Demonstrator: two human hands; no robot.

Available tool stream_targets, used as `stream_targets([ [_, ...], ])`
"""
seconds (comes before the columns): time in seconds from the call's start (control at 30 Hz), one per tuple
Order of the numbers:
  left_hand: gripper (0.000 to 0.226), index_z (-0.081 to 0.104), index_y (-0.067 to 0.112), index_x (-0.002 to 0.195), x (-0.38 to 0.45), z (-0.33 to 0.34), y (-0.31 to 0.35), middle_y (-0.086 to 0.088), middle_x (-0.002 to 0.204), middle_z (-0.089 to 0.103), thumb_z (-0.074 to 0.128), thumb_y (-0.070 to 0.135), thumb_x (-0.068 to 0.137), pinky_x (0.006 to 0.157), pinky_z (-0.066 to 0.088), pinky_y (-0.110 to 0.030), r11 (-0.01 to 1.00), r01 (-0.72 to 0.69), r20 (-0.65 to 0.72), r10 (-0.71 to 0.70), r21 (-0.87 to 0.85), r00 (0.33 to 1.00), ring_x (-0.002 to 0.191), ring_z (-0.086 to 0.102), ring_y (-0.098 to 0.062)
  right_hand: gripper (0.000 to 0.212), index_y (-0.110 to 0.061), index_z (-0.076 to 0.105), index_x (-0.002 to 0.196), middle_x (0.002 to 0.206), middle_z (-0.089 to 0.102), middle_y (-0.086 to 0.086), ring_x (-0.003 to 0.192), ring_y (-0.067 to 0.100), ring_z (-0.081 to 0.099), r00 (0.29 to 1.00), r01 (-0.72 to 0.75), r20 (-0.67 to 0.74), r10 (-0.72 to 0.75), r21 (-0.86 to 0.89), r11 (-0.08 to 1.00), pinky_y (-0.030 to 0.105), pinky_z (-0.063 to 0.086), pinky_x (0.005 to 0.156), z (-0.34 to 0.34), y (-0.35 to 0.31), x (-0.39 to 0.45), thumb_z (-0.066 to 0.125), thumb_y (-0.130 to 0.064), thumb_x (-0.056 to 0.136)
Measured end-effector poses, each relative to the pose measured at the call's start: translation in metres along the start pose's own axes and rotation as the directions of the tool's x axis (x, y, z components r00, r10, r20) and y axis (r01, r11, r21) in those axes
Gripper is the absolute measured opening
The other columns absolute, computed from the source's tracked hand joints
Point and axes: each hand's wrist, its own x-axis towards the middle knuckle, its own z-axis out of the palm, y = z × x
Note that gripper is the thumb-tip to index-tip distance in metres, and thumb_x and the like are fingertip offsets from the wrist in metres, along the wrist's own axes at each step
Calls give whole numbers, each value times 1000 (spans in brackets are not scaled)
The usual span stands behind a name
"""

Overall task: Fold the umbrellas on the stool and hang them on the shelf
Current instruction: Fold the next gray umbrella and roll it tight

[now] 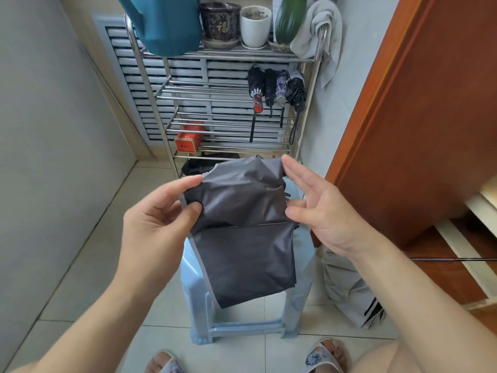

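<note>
I hold a dark grey umbrella up above the light blue plastic stool; its canopy cloth hangs loose in folds. My left hand pinches the cloth's left edge between thumb and fingers. My right hand holds the cloth's right side, thumb and forefinger on it and the other fingers spread. The umbrella's handle and shaft are hidden behind the cloth. On the steel shelf, several folded umbrellas hang from a rail at the right.
A light grey umbrella leans on the floor to the right of the stool, beside a wooden door. On the shelf stand a teal watering can, flower pots, a towel and a red tin. My sandalled feet are below.
</note>
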Motion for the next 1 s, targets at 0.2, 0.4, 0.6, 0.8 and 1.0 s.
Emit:
stream_targets([
  [0.2, 47, 81, 35, 101, 1, 1, 2, 5, 85, 73, 67, -9, 93, 79, 52, -21, 999, 32, -2, -32, -1, 999, 80, 60, -15, 49, -29, 66, 127, 83, 63, -7, 81, 11, 58, 980, 64, -183, -78, -84, 994, 26, 48, 84, 10, -3, -2, 72, 2, 90],
  [0.4, 36, 81, 24, 93, 0, 9, 5, 4, 90, 80, 69, -9, 90, 79, 54, -14, 990, 102, -72, -109, -94, 991, 84, 71, -6, 47, -30, 82, 94, 76, 59, -5, 76, 9, 56, 927, 174, -329, -177, -39, 984, 22, 50, 83, 11, -6, 1, 71, 15, 83],
  [0.6, 42, 84, 29, 86, 4, 4, 4, 2, 88, 79, 68, -9, 90, 79, 54, -15, 988, 121, -65, -128, -96, 990, 82, 71, -8, 66, -41, 80, 102, 95, 76, -12, 89, 4, 68, 951, 125, -275, -140, -74, 989, 20, 54, 88, 9, -9, -2, 67, 20, 82],
  [0.8, 42, 84, 36, 88, 2, 4, 6, 5, 82, 75, 70, -3, 91, 77, 52, -17, 997, 72, -53, -74, -36, 996, 77, 65, -8, 50, -27, 72, 116, 94, 74, -7, 97, 12, 67, 946, 164, -274, -176, -66, 984, 28, 53, 95, 10, -15, -5, 69, 13, 86],
  [1.0, 39, 83, 38, 87, 1, 6, 9, 6, 86, 79, 72, 0, 91, 78, 52, -15, 999, 32, -55, -31, 19, 998, 81, 69, -5, 33, -19, 78, 94, 81, 69, -2, 83, 12, 62, 914, 181, -394, -95, 189, 965, 31, 51, 92, 8, -12, -2, 72, 10, 79],
])
